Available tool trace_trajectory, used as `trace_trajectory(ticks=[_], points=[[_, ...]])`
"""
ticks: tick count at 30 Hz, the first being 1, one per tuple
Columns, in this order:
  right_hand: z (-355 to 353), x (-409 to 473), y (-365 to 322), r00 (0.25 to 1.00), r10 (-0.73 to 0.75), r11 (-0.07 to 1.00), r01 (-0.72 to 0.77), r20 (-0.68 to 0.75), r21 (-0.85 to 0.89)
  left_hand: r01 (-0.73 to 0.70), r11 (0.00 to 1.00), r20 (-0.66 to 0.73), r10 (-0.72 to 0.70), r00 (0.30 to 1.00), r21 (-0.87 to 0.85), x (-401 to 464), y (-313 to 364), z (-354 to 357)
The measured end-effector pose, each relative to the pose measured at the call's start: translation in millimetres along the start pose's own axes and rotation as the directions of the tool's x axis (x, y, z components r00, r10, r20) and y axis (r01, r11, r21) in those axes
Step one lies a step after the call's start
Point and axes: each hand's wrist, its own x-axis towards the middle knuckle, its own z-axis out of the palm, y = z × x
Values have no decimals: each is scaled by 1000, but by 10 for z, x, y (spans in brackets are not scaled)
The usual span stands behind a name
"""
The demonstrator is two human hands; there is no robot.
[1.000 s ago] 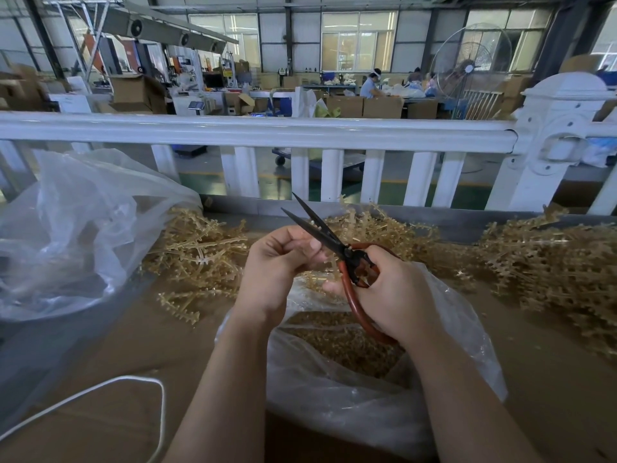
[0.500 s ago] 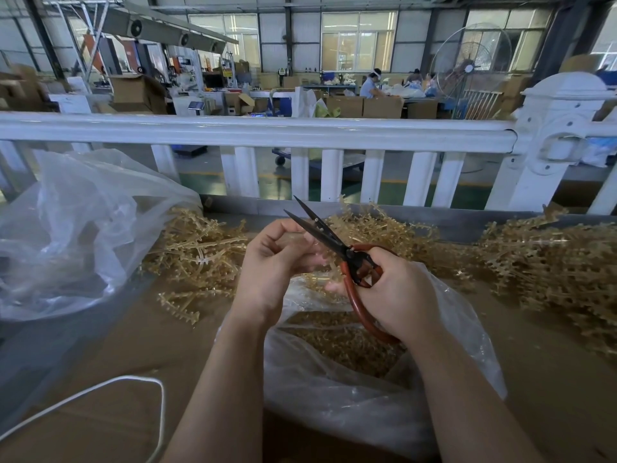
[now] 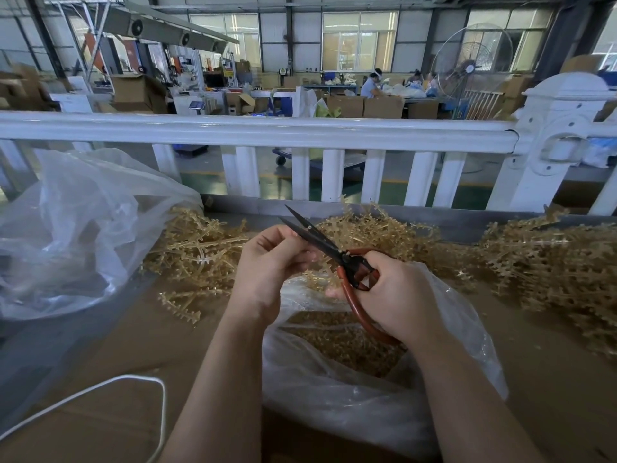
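My right hand (image 3: 397,295) grips red-handled scissors (image 3: 347,262) whose dark blades are parted and point up to the left. My left hand (image 3: 267,262) is held against the blades with its fingers curled inward; whatever it pinches is hidden behind them. Both hands hover over a clear plastic bag (image 3: 367,406) that holds small golden cut pieces (image 3: 337,342). Golden plastic sprues (image 3: 197,248) lie in piles on the brown table (image 3: 117,355).
A crumpled clear bag (image 3: 73,228) sits at the left. A bigger heap of golden sprues (image 3: 551,269) fills the right side. A white cord (image 3: 133,382) loops near the front left. A white railing (image 3: 267,132) runs behind the table.
The scissors and both hands have stayed in nearly the same place; my left fingers shifted slightly against the blades.
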Motion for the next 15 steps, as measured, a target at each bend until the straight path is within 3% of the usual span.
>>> trace_trajectory(ticks=[15], points=[[26, -3, 48, 1000, -22, 1000, 22, -3, -17, -71, 993, 30, 68, 997, 98, -30, -14, 33]])
